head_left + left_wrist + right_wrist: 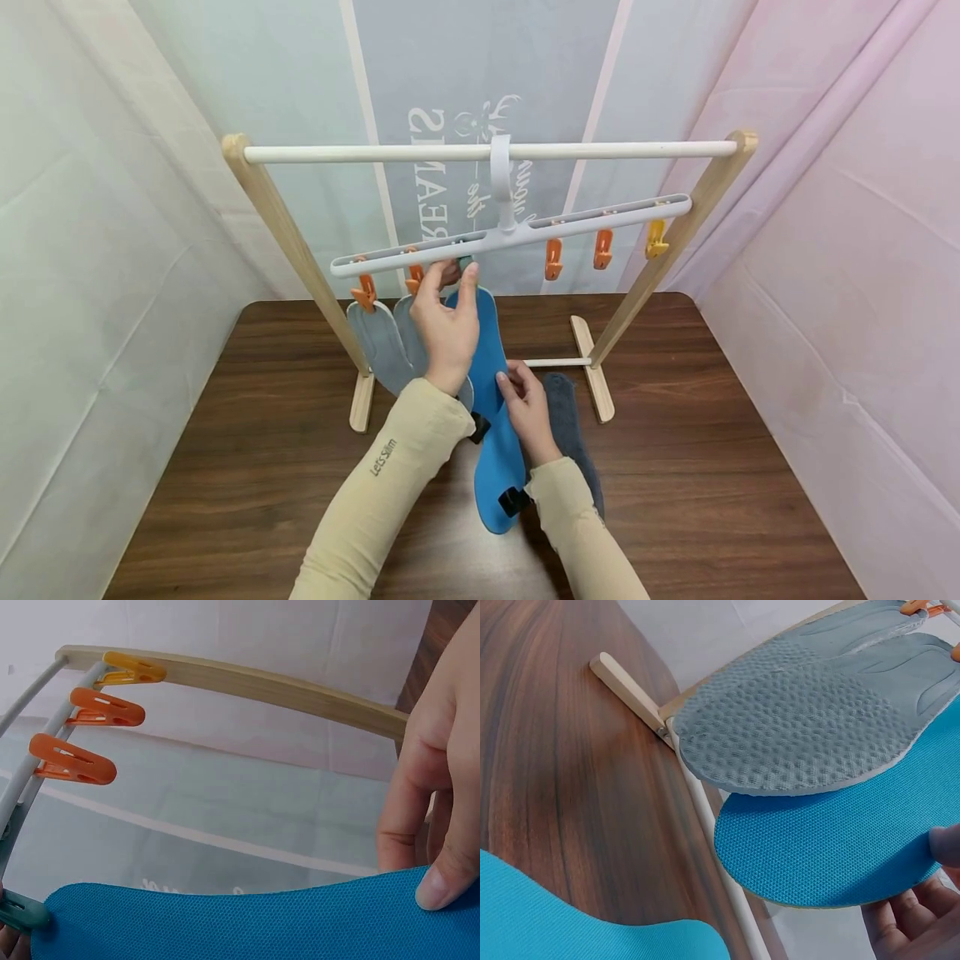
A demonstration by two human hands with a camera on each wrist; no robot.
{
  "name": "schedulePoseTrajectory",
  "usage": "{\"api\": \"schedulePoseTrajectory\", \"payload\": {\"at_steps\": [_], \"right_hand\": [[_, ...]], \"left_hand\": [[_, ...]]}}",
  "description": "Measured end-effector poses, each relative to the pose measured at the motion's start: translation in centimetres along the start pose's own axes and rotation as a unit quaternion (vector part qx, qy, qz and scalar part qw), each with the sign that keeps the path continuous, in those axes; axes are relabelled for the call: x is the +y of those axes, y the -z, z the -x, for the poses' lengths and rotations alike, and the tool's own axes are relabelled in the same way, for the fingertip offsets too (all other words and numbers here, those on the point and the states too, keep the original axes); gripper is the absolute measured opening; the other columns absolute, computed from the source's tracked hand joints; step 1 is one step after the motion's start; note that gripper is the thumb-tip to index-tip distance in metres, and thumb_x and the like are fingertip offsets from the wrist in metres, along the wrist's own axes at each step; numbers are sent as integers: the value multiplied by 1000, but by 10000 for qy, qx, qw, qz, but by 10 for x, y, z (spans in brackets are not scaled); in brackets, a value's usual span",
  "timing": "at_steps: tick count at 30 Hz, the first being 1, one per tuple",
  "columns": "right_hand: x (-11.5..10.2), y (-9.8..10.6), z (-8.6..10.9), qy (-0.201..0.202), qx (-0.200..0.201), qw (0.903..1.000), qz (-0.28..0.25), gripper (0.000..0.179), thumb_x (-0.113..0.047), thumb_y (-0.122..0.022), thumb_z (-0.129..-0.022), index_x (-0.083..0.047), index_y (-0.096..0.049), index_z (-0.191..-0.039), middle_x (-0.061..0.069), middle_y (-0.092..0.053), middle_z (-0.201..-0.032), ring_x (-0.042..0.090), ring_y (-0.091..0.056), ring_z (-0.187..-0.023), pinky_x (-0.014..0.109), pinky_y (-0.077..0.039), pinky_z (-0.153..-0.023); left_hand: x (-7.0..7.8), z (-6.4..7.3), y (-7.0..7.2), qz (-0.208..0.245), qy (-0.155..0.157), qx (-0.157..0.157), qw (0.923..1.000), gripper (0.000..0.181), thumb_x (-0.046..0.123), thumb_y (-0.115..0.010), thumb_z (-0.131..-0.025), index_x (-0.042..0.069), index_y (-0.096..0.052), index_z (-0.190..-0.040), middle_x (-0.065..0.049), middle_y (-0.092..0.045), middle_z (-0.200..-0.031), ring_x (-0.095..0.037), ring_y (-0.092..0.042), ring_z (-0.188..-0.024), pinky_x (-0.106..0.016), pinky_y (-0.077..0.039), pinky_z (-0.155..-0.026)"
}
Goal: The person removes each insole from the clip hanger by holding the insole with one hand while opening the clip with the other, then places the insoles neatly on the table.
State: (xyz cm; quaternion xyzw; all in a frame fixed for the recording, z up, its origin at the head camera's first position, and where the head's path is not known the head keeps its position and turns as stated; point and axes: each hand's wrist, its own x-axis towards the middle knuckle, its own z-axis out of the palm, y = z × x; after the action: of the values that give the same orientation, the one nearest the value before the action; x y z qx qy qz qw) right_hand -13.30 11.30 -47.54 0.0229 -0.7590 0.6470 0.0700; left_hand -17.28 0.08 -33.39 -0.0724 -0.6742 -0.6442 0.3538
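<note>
In the head view my left hand [450,329] pinches a dark green clip [467,262] on the grey hanger [450,249]. That clip [24,911] meets the narrow end of a blue insole [217,922] in the left wrist view. Lower down, my right hand [529,410] grips the edge of the same insole [489,342], thumb on its face and fingers behind. Two grey insoles [381,346] hang to the left, the nearer-left one from an orange clip [364,293]. A second blue insole [498,483] lies below my hands.
The hanger hooks over the white rod of a wooden rack [281,242]. Two orange clips [553,259] and a yellow clip [656,239] hang on its right half. A dark grey piece [572,433] lies on the brown table [697,467] beside my right hand.
</note>
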Motion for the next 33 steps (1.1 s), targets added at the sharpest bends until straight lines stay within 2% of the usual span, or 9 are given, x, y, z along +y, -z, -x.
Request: {"api": "schedulePoseTrajectory", "payload": {"at_steps": [2,8,13,16,19,22,24,27,33], "right_hand": [[-1,2,2,-50,-13,10000,-75,27,-15,-52,-100,1,-58,-121,22,-61,-117,36,-59,-107,41,-49,-95],[-25,6,11,-190,-9,9998,-91,25,-5,-50,-99,5,-57,-120,27,-60,-118,40,-58,-108,42,-50,-94],[-34,9,18,-94,22,9999,-29,25,-3,-51,-98,7,-57,-120,28,-60,-117,42,-58,-107,44,-50,-95],[-35,10,21,-14,30,10000,9,24,-2,-50,-98,8,-57,-119,28,-61,-116,42,-58,-107,42,-50,-94],[-33,11,22,17,19,10000,9,23,-2,-49,-99,8,-57,-118,27,-61,-115,41,-58,-106,41,-50,-94],[-20,12,21,0,32,10000,-58,23,-3,-50,-99,7,-57,-118,27,-61,-114,41,-58,-106,43,-50,-93],[-11,12,20,-37,65,9999,-74,23,-5,-50,-99,6,-58,-117,26,-61,-113,39,-59,-105,42,-50,-93],[2,14,19,-58,126,9999,-86,24,-9,-51,-99,4,-59,-117,24,-62,-113,36,-60,-105,39,-51,-92],[9,19,24,42,117,9998,-134,27,-15,-53,-99,3,-59,-119,24,-62,-116,37,-60,-107,40,-51,-93]], "left_hand": [[-1,0,-1,16,12,18,10000,28,16,-62,-94,-3,-63,-116,-22,-63,-108,-30,-60,-105,-28,-48,-94],[-2,-1,0,-32,-102,-118,9999,28,14,-62,-94,-3,-62,-117,-20,-64,-108,-29,-60,-105,-29,-49,-93],[-4,0,3,-261,-388,-286,9985,29,13,-61,-95,-3,-61,-118,-21,-64,-110,-32,-61,-106,-30,-47,-97],[-5,1,4,-242,-421,-320,9983,29,14,-62,-94,-3,-61,-119,-20,-65,-109,-33,-61,-106,-29,-47,-97],[-5,1,5,-166,-371,-361,9985,30,13,-62,-94,-2,-61,-120,-21,-65,-109,-35,-61,-106,-29,-47,-97],[-5,1,6,-139,-286,-391,9987,30,13,-62,-94,-2,-61,-120,-20,-65,-109,-34,-61,-107,-30,-48,-96],[-5,1,7,-149,-240,-402,9988,30,14,-63,-94,-1,-62,-120,-20,-65,-109,-32,-61,-107,-32,-51,-88],[-5,0,7,-173,-209,-411,9988,30,14,-63,-93,-1,-62,-119,-19,-66,-109,-29,-61,-106,-33,-52,-85],[-4,0,7,-164,-222,-441,9986,30,14,-63,-93,-2,-62,-119,-20,-65,-109,-31,-61,-106,-31,-50,-92]]}}
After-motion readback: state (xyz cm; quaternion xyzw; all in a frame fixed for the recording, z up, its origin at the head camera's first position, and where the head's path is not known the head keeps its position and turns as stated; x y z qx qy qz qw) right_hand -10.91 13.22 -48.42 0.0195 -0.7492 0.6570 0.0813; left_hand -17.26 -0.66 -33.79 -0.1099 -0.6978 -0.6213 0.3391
